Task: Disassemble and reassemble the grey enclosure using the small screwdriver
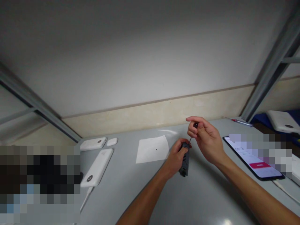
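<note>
Your forearms (145, 197) nearest | your left hand (173, 158) grips a dark slotted plastic block (185, 161), right of the white paper (150, 151), long axis running away from you | your right hand (208, 140), up-right of it, holds a screwdriver (196, 125), shaft slanting toward its far end; tip contact unclear.

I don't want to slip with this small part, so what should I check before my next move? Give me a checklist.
1. Dark slotted part held by left hand: ok.
2. Thin-shafted tool held in right hand: ok.
3. Tool tip properly seated: cannot tell, too small and partly hidden by fingers.
4. White sheet clear of the dark part: ok, it lies to the left.
5. Dark speck on the sheet identified: cannot tell, too small.
</note>
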Tool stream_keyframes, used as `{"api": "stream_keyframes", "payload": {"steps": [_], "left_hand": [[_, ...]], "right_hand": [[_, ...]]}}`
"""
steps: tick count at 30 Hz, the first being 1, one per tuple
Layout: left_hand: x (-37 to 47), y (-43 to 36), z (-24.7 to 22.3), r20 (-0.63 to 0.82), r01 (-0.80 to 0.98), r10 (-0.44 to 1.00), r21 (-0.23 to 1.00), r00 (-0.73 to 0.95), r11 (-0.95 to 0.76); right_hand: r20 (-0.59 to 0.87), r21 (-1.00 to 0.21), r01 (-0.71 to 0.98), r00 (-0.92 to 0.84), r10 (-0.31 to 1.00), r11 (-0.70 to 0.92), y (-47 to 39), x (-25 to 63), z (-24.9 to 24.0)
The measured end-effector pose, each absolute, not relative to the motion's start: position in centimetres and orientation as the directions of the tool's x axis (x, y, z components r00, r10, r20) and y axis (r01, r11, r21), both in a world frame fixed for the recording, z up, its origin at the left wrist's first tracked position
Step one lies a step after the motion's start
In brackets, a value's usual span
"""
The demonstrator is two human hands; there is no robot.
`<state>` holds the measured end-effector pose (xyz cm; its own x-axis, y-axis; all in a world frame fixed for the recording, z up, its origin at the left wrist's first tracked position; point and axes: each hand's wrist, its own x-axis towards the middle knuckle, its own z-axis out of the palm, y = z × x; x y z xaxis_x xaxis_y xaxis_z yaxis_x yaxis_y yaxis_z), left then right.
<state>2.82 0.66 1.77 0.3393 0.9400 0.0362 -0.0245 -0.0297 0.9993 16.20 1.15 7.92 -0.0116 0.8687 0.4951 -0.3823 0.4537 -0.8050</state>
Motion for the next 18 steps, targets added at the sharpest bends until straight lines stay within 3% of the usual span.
{"api": "stream_keyframes", "payload": {"steps": [4, 11, 14, 18], "left_hand": [[2.9, 0.6, 1.8, 0.037, -0.024, 0.942, 0.999, 0.334, -0.031], [2.7, 0.8, 1.7, 0.035, -0.02, 0.947, 0.999, 0.32, -0.03], [2.5, 0.8, 1.7, 0.02, -0.056, 0.949, 0.998, 0.314, -0.003], [2.6, 0.7, 2.0, 0.005, -0.088, 0.956, 0.996, 0.294, 0.022]], "right_hand": [[0.455, -0.801, -0.445, -0.019, 0.89, 0.4, 1.1, 15.8, 7.9], [0.525, -0.821, -0.252, 0.022, 0.851, 0.513, 1.5, 16.6, 7.4], [0.42, -0.821, -0.396, 0.072, 0.905, 0.412, 1.6, 16.8, 7.9], [0.275, -0.713, -0.635, 0.136, 0.952, 0.297, 2.2, 17.2, 8.6]]}}
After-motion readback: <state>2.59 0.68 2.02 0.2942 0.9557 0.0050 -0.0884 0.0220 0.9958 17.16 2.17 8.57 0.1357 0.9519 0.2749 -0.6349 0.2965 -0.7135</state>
